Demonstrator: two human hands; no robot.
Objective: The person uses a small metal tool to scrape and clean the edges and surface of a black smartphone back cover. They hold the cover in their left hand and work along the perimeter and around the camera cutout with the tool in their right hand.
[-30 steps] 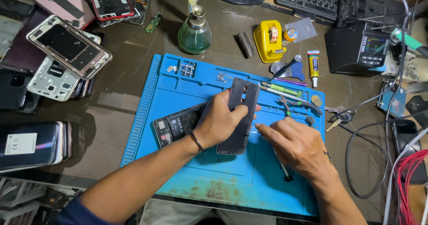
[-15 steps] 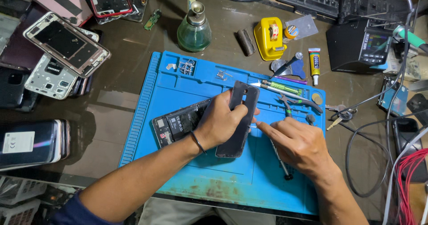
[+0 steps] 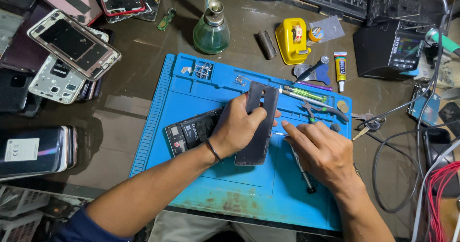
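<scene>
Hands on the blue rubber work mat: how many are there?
2. The left hand grips the dark grey phone back cover; the right hand rests beside it on the blue rubber work mat.

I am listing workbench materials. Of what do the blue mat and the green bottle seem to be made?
The blue mat looks like soft silicone or rubber: matte, with moulded ridges and small compartments, stained near the front edge. The green bottle seems to be glass: translucent, with bright reflections, and a shiny metal-looking cap. The left hand holds a dark phone cover above the mat.
</scene>
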